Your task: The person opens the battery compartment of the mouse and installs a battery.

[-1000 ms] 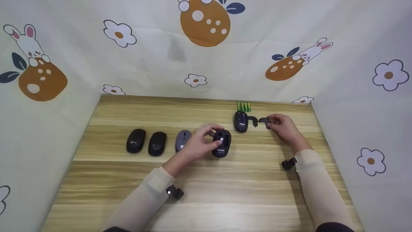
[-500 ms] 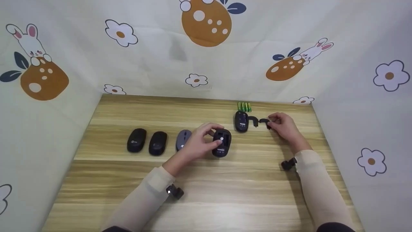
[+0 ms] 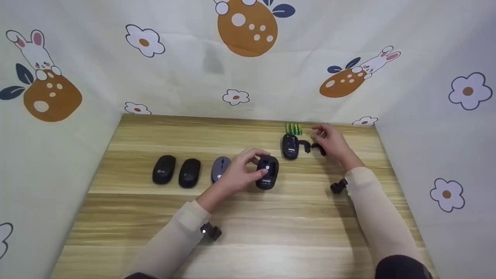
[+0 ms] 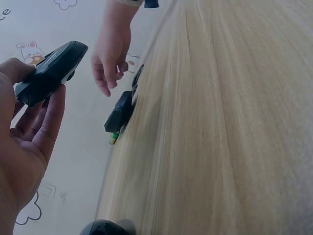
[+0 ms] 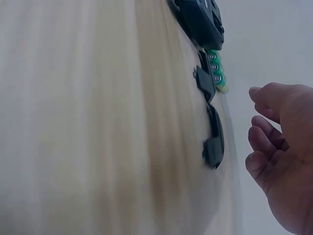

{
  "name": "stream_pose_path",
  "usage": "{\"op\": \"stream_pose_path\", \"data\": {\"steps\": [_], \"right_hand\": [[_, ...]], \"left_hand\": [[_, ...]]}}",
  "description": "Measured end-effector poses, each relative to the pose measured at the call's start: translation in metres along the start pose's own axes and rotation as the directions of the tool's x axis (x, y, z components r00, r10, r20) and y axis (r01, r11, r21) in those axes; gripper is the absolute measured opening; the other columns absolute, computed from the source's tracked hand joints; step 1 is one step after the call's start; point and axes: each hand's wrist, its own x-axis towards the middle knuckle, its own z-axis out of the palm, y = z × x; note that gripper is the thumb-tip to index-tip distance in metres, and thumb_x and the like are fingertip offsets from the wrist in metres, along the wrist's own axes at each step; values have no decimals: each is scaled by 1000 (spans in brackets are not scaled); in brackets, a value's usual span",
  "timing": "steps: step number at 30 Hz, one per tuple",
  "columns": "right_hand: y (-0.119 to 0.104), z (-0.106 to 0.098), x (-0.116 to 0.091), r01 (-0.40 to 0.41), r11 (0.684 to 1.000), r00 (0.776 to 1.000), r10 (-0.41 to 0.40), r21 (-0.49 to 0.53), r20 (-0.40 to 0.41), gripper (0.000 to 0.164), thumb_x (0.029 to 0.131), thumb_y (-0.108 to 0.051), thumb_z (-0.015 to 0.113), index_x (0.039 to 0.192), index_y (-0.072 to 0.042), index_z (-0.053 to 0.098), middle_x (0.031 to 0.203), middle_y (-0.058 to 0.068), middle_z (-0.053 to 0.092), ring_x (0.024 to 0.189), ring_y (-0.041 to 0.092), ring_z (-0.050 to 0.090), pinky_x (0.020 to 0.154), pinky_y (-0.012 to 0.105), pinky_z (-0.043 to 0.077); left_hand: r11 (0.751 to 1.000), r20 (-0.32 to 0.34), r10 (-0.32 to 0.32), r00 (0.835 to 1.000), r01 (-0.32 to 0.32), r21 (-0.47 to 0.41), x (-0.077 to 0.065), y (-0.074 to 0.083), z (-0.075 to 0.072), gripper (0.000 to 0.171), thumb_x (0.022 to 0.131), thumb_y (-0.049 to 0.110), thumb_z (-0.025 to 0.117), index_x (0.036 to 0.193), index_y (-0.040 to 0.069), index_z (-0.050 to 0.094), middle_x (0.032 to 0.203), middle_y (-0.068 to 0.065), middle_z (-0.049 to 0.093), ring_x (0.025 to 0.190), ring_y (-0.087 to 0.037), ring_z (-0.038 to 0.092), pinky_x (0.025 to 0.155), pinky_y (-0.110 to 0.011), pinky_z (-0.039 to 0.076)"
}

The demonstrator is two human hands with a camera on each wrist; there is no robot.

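Observation:
In the head view my left hand (image 3: 241, 173) grips a dark computer mouse (image 3: 266, 183) above the table, underside up with its battery bay uncovered. My right hand (image 3: 333, 143) hovers with nothing between its loosely bent fingers, close to the green batteries (image 3: 293, 129). Beneath and beside it lie two curved black battery covers, the left cover (image 3: 305, 146) and the right cover (image 3: 319, 148), the latter partly hidden by the hand. Another black mouse (image 3: 290, 147) rests upside down just in front of the batteries. The right wrist view shows the batteries (image 5: 215, 68) standing behind the covers.
To the left a row holds two black mice, the outer mouse (image 3: 164, 169) and the inner mouse (image 3: 190, 173), plus a grey mouse (image 3: 221, 168) partly covered by my left hand. A patterned cloth (image 3: 186, 77) walls off the back and sides of the wooden table (image 3: 271, 232).
My right hand has let go of the right battery cover, which stays on the table, and has moved up and left toward the batteries. My left hand still holds its mouse in place.

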Motion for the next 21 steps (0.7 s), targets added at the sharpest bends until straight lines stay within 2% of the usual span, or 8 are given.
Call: {"op": "stream_pose_path", "data": {"steps": [4, 9, 17, 21], "right_hand": [[-8, 3, 17, 49, 996, 997, -45, -67, 67, 44, 108, -11, 71, 148, 4, 62, 120, 19, 61, 102, 30, 58, 87, 41, 51], [-13, 8, 34, 58, 994, 992, -46, -94, 120, 48, 104, -8, 72, 149, 5, 60, 123, 22, 62, 109, 34, 59, 96, 50, 52], [-13, 16, 47, 54, 992, 987, -35, -116, 157, 51, 101, -6, 72, 150, 5, 60, 133, 26, 65, 116, 37, 60, 103, 55, 51], [-11, 18, 50, 55, 992, 986, -36, -110, 164, 51, 102, -6, 73, 150, 5, 60, 131, 25, 65, 113, 36, 61, 102, 52, 52]], "left_hand": [[1000, -4, -2, 1000, 2, -1, 0, 0, 0, 45, 95, 7, 85, 138, 11, 72, 134, -10, 69, 109, -29, 66, 101, -67, 56], [1000, -7, -9, 1000, 9, -3, -1, 0, 0, 45, 94, 6, 85, 138, 10, 72, 134, -10, 69, 110, -28, 66, 101, -66, 56], [999, -11, -23, 1000, 23, 38, -1, 2, -2, 46, 95, 8, 85, 138, 12, 72, 134, -5, 70, 109, -23, 67, 100, -46, 58], [999, -12, -25, 1000, 25, 48, -1, 2, -2, 46, 95, 8, 85, 138, 13, 72, 134, -4, 69, 109, -23, 67, 100, -44, 58]]}}
